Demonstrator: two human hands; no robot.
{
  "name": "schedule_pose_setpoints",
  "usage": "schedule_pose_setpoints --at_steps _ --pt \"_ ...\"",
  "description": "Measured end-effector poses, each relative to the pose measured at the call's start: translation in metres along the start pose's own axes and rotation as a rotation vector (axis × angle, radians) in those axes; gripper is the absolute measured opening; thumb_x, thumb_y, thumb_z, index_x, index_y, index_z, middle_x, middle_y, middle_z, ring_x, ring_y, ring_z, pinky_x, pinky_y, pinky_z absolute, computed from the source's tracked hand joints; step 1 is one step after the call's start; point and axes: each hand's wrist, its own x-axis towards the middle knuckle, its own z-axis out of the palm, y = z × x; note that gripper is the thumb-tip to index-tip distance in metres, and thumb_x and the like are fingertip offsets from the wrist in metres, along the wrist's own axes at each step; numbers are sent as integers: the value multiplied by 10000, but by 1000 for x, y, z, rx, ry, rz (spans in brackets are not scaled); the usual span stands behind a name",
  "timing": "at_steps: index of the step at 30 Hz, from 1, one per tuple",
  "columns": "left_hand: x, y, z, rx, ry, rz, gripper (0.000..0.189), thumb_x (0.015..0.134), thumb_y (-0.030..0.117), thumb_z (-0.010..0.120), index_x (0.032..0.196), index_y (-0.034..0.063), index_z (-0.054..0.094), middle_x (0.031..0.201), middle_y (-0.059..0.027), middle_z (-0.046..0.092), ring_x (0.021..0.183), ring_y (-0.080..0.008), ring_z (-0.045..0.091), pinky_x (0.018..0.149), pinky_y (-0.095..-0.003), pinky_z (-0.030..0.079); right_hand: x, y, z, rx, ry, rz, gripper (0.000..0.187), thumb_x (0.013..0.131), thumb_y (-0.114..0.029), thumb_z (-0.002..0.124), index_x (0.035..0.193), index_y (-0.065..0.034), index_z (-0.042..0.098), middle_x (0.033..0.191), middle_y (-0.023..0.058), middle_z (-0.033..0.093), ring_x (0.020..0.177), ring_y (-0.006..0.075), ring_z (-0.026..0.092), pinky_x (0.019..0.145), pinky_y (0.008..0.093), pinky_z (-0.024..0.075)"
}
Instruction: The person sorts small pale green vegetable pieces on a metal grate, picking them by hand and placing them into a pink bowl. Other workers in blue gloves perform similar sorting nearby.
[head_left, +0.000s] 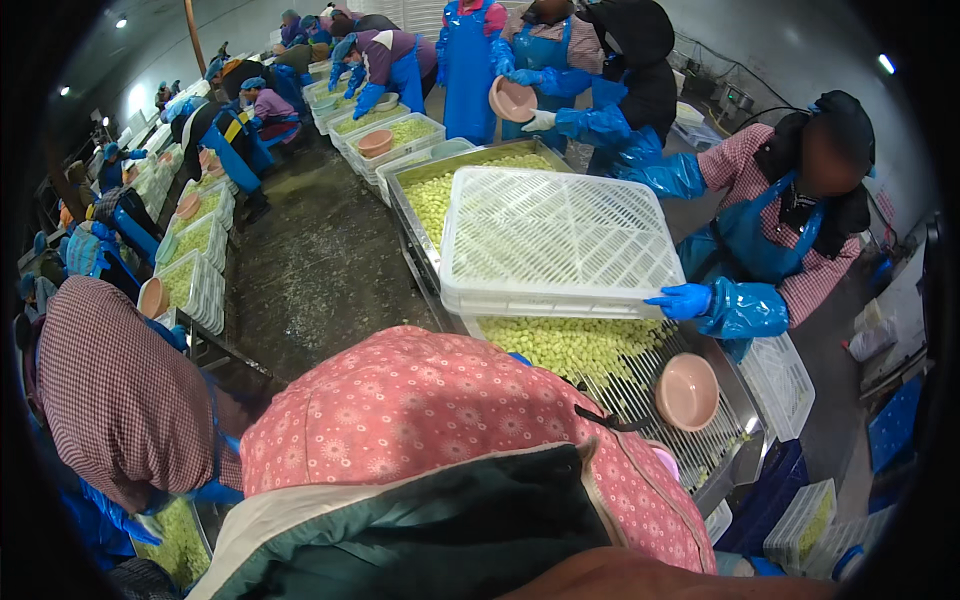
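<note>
Both my hands are out of view, behind or below my red patterned garment (420, 405). A scrap of blue shows past its edge; whether it is a glove is unclear. Before me, a slatted metal sorting table (645, 409) bears pale green, rounded produce pieces (555, 345). An upturned white plastic crate (559, 232) lies over part of the produce, with a co-worker's blue-gloved hand (684, 301) on its near right corner. A pink plastic bowl (686, 391) rests on the slats at the right.
Co-workers in blue aprons stand across the table, one holding a pink basin (513, 99). Another co-worker (142, 390) bends close by on the left. Stacked crates of produce (180, 281) line the wet floor (307, 247). White crates (776, 382) stand beyond the table's right edge.
</note>
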Motion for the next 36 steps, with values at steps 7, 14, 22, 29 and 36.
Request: schedule_pose_setpoints --at_steps 7,14,22,29,36 --pt "4 0 -4 23 35 7 635 885 490 563 1381 99 496 1351 -174 524 1173 -316 544 1004 -415 429 -12 6 -8 19 15 0 647 772 -362 742 1241 23 520 1084 213 625 865 330 634 696 457 531" --pt "11 2 -10 36 82 12 633 881 481 570 1383 102 494 1379 -177 499 1214 -326 515 1028 -424 410 -23 8 -18 33 29 17 619 782 -355 734 1231 20 532 1070 209 632 846 331 639 679 459 534" --pt "23 -1 -19 46 190 32 631 877 470 578 1384 105 491 1411 -180 470 1259 -339 483 1055 -434 388 -36 9 -28 46 44 37 587 794 -347 724 1220 15 546 1053 206 640 825 332 645 660 462 538" --pt "24 1 -48 99 454 14 630 873 461 585 1386 108 489 1439 -183 445 1299 -350 454 1079 -442 368 -39 9 -35 49 54 55 559 805 -340 716 1211 11 557 1039 202 647 806 332 649 643 464 542" --pt "-32 2 -91 296 664 9 723 842 433 615 1443 108 379 1484 -244 342 1262 -423 459 1058 -461 388 -46 7 -38 57 66 71 532 816 -333 707 1201 8 569 1025 199 655 787 333 654 626 467 546"
